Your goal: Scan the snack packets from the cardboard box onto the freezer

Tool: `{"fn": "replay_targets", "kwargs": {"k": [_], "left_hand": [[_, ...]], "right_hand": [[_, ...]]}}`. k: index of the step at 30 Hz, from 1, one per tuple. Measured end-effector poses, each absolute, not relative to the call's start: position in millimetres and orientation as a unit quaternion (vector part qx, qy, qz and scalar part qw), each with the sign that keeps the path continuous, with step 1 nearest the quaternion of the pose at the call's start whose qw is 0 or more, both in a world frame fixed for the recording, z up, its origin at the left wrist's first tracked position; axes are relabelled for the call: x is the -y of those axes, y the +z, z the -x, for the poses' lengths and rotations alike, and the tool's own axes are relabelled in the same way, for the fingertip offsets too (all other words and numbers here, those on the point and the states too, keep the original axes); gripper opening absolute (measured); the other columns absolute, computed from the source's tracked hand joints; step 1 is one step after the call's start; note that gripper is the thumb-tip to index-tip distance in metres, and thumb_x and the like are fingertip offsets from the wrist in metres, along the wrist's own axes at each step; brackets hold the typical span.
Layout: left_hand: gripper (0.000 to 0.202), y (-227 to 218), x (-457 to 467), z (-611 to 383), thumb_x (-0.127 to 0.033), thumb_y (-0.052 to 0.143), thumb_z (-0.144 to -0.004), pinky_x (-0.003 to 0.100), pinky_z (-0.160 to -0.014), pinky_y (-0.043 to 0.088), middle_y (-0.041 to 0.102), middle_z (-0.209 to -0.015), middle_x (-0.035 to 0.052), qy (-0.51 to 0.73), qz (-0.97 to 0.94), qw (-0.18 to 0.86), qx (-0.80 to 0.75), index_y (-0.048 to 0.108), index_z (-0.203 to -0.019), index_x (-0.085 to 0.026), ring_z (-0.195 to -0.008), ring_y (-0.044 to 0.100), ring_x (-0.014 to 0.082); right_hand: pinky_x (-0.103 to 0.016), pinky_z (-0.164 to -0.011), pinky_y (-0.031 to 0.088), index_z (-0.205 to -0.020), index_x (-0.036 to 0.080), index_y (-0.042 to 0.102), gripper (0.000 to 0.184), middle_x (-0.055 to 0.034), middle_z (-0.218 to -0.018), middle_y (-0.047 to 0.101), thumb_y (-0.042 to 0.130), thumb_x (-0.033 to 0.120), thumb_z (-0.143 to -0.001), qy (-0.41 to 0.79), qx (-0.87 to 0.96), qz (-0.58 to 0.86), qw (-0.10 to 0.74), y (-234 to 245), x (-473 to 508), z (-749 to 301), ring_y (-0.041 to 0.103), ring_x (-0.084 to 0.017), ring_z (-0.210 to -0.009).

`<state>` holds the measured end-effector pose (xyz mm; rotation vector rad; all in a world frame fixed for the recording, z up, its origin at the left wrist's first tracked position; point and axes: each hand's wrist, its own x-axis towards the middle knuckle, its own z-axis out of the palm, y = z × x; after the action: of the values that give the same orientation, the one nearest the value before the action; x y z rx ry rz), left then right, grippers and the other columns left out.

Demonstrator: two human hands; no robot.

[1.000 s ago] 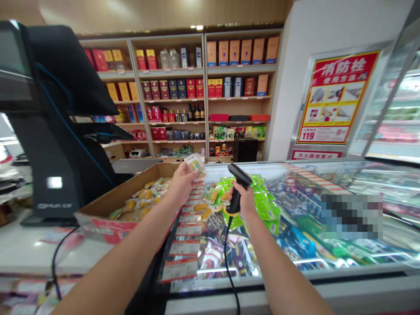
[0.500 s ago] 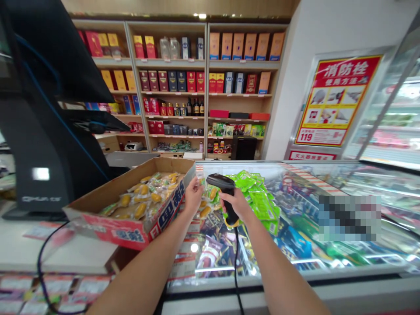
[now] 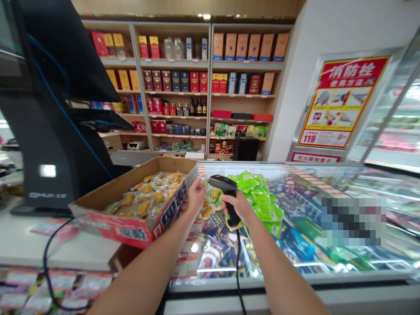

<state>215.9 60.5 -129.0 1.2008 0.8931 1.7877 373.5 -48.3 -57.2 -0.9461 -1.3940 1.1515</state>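
Scanner (image 3: 226,183) and packet (image 3: 204,178) close together, centre frame
The right hand's (image 3: 242,205) grip wraps the scanner; the left hand (image 3: 196,194) pinches the packet.

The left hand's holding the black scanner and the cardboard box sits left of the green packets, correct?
Not quite: the head view shows the right hand holding the black scanner. The cardboard box does sit left of the green packets.

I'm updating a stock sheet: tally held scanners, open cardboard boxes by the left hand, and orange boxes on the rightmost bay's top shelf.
Barcode scanner in the right hand: 1
Open cardboard box: 1
Orange boxes with blue bases: 6
Total: 8
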Motion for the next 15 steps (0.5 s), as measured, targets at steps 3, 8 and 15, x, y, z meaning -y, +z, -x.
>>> {"fn": "replay_targets", "kwargs": {"k": [3,8,15], "left_hand": [[0.054,-128.4,-60.9,-216.9,-0.023,0.078,-0.060,0.032,-0.079,0.054,0.074,-0.093,0.0067,0.707,-0.451,0.407,-0.361,0.071,-0.113,-0.014,-0.082,0.067,0.0192],[0.043,-122.8,-54.7,-216.7,-0.018,0.078,-0.057,0.037,-0.089,0.051,0.075,-0.097,0.0082,0.694,-0.484,0.400,-0.353,0.075,-0.100,-0.015,-0.087,0.067,0.0216],[0.028,-108.1,-29.1,-222.1,-0.014,0.079,-0.058,0.042,-0.094,0.050,0.070,-0.091,0.0067,0.636,-0.612,0.270,-0.385,0.077,-0.085,-0.022,-0.090,0.065,0.0245]], "right_hand": [[-0.025,-0.039,0.041,-0.061,0.019,0.059,0.024,0.0011,-0.046,0.057,0.070,0.039,-0.065,0.478,0.578,0.395,0.530,-59.2,46.2,-374.1,0.050,-0.013,-0.035],[-0.025,-0.038,0.041,-0.062,0.018,0.060,0.027,0.0012,-0.048,0.057,0.072,0.042,-0.066,0.463,0.532,0.387,0.594,-64.7,39.3,-375.9,0.051,-0.013,-0.036],[-0.024,-0.036,0.042,-0.071,0.018,0.060,0.031,0.0031,-0.048,0.058,0.077,0.042,-0.062,0.471,0.436,0.367,0.674,-61.9,37.0,-379.4,0.050,-0.012,-0.035]]}}
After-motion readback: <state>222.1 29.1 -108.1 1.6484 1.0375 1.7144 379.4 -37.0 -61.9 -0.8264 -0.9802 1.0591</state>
